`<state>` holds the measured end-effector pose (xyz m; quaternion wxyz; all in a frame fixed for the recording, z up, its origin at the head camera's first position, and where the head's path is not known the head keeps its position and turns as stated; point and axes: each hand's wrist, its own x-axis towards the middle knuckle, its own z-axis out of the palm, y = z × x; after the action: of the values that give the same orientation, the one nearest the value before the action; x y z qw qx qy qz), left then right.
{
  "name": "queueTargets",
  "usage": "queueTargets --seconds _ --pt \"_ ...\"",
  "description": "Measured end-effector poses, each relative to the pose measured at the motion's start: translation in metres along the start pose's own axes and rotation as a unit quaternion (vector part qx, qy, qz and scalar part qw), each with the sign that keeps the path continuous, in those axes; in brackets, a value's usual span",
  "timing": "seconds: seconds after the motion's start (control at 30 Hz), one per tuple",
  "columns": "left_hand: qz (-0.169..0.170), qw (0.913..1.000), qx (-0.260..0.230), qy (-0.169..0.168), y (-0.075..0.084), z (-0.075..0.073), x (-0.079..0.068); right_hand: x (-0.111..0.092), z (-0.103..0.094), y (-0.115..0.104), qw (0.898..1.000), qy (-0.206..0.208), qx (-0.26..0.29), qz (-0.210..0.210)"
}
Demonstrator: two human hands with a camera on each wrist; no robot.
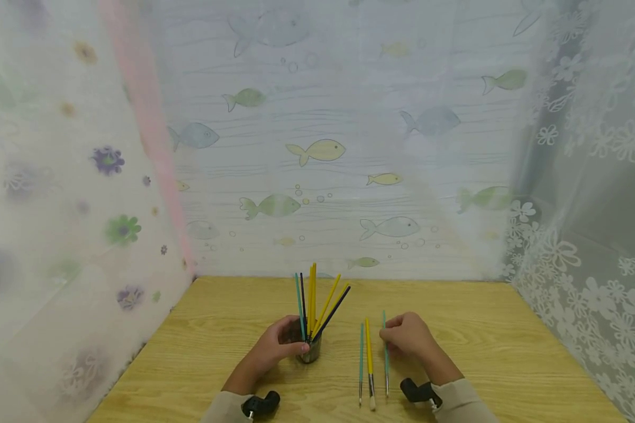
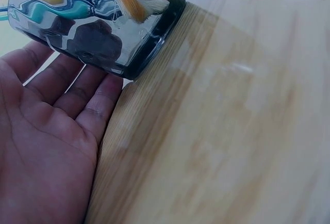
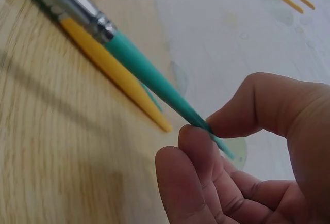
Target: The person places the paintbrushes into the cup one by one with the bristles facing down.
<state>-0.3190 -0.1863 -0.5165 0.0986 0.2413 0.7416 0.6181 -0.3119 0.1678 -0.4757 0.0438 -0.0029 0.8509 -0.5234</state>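
My left hand holds a dark clear glass that stands on the table, fingers behind it and thumb across its near side. Several yellow, dark blue and teal paintbrushes lean out of the glass; in the left wrist view, orange and white bristles show through its wall. Between thumb and fingertips, my right hand pinches a teal paintbrush near its thin handle end, its bristles toward me. Left of that hand, a yellow paintbrush and another teal paintbrush lie side by side on the table.
The wood-grain table reaches back to a curtain printed with fish. Flowered sheets hang along the left and right sides. Black curved mounts sit at both wrists.
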Motion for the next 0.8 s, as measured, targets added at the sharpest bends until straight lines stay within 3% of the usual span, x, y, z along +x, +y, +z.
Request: queueTargets --seconds 0.4,0.8 --pt "-0.014 0.9999 0.0 0.004 -0.002 -0.001 0.0 -0.009 -0.002 -0.024 0.996 -0.015 0.09 -0.022" --pt "-0.016 0.9999 0.0 0.006 0.001 0.0 0.0 -0.014 -0.003 -0.039 0.994 -0.017 0.096 -0.051"
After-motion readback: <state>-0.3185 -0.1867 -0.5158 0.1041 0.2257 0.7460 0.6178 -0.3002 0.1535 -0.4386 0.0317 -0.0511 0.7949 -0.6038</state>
